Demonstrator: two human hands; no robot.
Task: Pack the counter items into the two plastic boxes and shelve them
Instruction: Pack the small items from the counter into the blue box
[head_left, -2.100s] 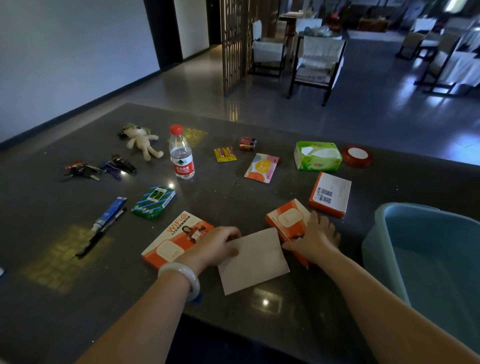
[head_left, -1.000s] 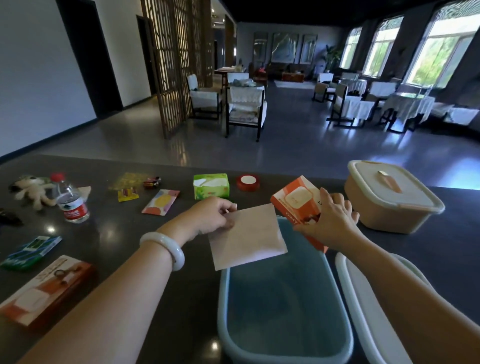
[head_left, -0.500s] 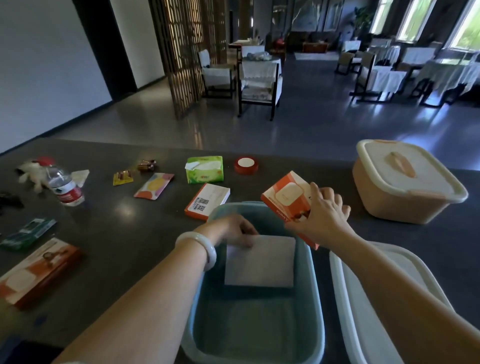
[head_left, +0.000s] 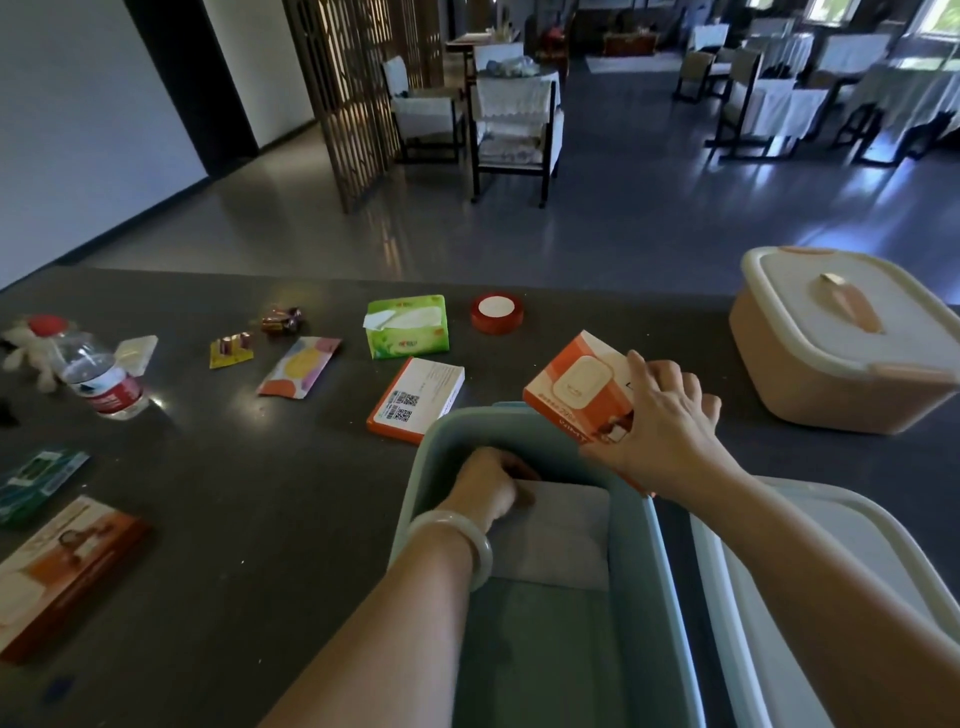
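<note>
Two plastic boxes were seen on the dark counter (head_left: 270, 519): an open blue-green plastic box (head_left: 644, 571) near the front edge and a lidded beige plastic box (head_left: 810, 384) at the far right. Inside the open box a flat white paper envelope (head_left: 561, 535) was pinched at its corner by the curled fingers of the left hand (head_left: 488, 486). Above the box's far rim, a small orange and white carton (head_left: 582, 389) was gripped by the right hand (head_left: 670, 436). A white plastic lid (head_left: 831, 597) lay just beside the open box.
</note>
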